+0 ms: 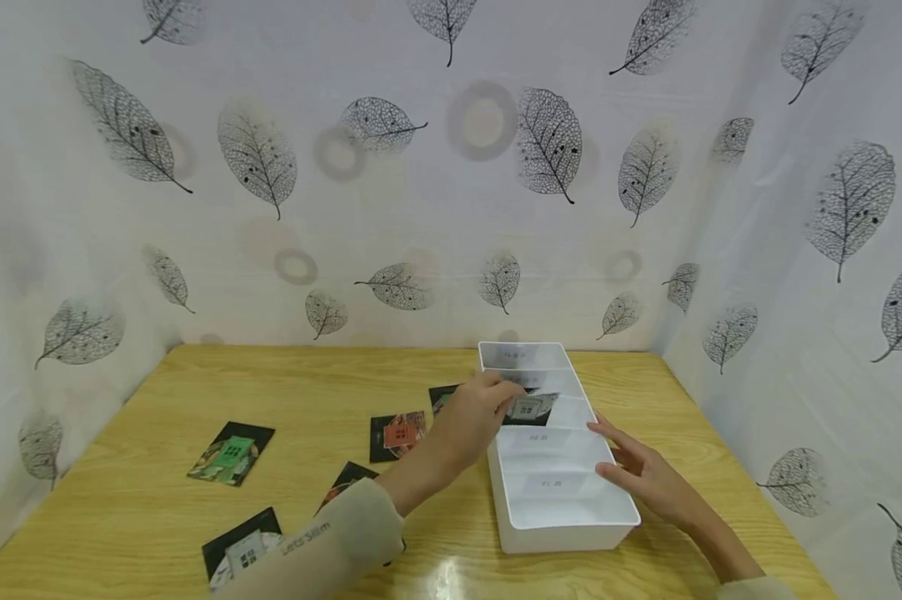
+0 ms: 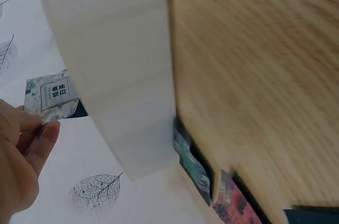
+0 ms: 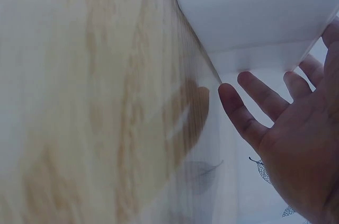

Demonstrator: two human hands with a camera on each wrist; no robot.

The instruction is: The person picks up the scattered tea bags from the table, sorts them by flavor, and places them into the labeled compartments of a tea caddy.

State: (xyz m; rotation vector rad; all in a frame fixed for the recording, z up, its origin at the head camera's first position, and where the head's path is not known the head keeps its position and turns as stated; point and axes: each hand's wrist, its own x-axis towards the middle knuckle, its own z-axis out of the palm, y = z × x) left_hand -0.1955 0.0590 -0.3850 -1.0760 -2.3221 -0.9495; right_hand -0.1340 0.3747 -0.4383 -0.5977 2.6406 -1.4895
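My left hand pinches a flat black packet with a grey-white label by its edge. The packet is over a middle compartment of a white divided box, its lower part partly inside. In the left wrist view, thumb and fingers grip a corner of this packet above the box rim. My right hand rests along the box's right side, fingers spread and fairly straight, fingertips touching the wall. The right wrist view shows those fingers against the box's outside.
Left of the box, several packets lie on the wooden table: a green-labelled one, a red-labelled one, a grey-white one, and others partly hidden by my left arm. A leaf-patterned sheet hangs behind the table.
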